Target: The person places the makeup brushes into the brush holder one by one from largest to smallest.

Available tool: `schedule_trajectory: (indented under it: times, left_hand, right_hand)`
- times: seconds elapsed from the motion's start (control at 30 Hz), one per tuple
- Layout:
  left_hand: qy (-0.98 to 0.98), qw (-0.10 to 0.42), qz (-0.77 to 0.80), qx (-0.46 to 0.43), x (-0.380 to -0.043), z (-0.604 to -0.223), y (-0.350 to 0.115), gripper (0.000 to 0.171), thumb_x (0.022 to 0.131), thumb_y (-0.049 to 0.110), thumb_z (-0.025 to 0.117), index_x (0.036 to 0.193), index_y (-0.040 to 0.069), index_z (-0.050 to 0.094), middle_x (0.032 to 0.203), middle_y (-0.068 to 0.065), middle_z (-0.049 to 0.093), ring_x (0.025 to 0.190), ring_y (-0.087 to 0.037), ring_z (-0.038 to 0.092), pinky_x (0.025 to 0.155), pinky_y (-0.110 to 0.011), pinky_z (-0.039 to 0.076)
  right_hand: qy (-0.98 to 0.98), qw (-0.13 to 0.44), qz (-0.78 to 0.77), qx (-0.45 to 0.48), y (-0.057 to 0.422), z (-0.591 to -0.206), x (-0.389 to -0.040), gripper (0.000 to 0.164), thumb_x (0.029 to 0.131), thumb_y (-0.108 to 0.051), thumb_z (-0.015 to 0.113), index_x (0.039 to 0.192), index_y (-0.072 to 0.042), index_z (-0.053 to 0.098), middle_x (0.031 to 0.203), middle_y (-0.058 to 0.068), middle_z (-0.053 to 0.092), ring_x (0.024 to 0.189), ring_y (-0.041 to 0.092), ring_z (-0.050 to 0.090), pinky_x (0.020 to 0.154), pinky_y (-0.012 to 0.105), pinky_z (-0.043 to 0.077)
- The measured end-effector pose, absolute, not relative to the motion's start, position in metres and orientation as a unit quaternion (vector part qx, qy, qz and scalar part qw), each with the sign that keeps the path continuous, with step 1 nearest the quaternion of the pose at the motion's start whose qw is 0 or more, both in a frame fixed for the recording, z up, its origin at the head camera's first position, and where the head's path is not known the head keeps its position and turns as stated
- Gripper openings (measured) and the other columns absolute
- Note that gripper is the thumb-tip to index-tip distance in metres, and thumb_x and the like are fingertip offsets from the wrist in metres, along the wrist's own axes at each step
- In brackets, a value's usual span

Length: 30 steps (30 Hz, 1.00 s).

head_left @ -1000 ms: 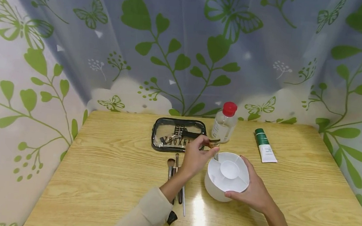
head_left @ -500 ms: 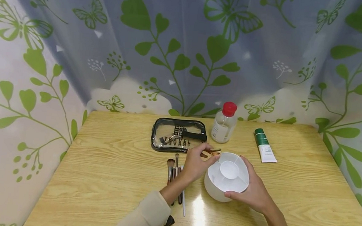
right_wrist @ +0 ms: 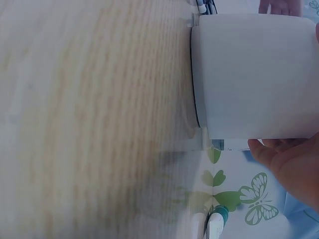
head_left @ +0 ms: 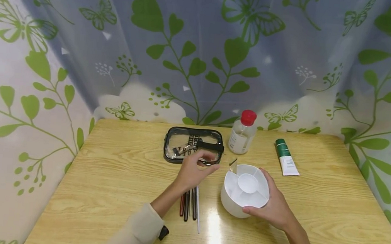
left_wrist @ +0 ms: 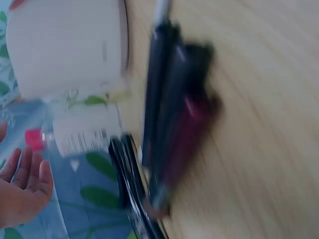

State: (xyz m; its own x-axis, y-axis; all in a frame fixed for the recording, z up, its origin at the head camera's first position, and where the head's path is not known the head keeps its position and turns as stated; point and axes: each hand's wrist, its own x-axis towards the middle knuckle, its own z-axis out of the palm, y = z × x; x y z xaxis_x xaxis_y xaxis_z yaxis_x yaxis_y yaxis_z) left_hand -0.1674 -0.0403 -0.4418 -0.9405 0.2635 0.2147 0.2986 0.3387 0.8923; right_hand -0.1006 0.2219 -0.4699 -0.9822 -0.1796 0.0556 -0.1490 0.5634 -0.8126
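Your left hand (head_left: pixel 196 170) holds nothing, its fingers loosely curved and parted from the thumb. Beyond its thumb tip, a thin gold-coloured piece (head_left: pixel 234 167) stands tilted in a round white compartmented container (head_left: pixel 233 207). Your right hand (head_left: pixel 275 206) grips that container's side between thumb and fingers. Slim dark, red and white-handled brushes (head_left: pixel 187 206) lie below your left fingers; a clear black-edged zip pouch (head_left: pixel 176 143) lies just beyond them.

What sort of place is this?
Perhaps a dressing table at home: there's a white divided container, a clear, black-edged pouch and a butterfly-patterned curtain behind.
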Motion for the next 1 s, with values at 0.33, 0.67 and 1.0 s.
schedule_trajectory:
  times: [0.33, 0.67, 1.0]
  left_hand:
    - [-0.861, 0.031, -0.493, -0.121, -0.171, -0.458, -0.082, 0.031, 0.082, 0.016, 0.073, 0.104, -0.003, 0.063, 0.091, -0.012, 0.067, 0.079, -0.020, 0.063, 0.069, -0.024, 0.053]
    - [-0.913, 0.003, -0.406, -0.042, -0.166, -0.476, -0.097, 0.018, 0.074, 0.012, 0.076, 0.079, -0.001, 0.065, 0.070, -0.009, 0.068, 0.060, -0.013, 0.059, 0.058, -0.024, 0.051]
    - [-0.933, -0.038, -0.354, -0.045, -0.160, -0.483, -0.098, 0.026, 0.072, 0.011, 0.077, 0.051, 0.006, 0.062, 0.046, 0.001, 0.058, 0.045, -0.008, 0.046, 0.054, -0.026, 0.045]
  right_hand:
    - [0.886, 0.012, -0.454, -0.093, 0.224, -0.471, -0.101, 0.118, 0.059, -0.025, 0.090, 0.150, -0.011, 0.015, 0.136, 0.015, 0.048, 0.111, 0.027, 0.052, 0.089, 0.044, 0.047]
    - [0.885, 0.007, -0.456, -0.098, 0.223, -0.472, -0.101, 0.117, 0.059, -0.025, 0.089, 0.149, -0.007, 0.017, 0.135, 0.018, 0.048, 0.112, 0.030, 0.052, 0.089, 0.049, 0.047]
    - [0.886, 0.012, -0.453, -0.097, 0.223, -0.471, -0.101, 0.117, 0.059, -0.028, 0.089, 0.149, -0.008, 0.016, 0.134, 0.017, 0.048, 0.112, 0.030, 0.052, 0.089, 0.048, 0.047]
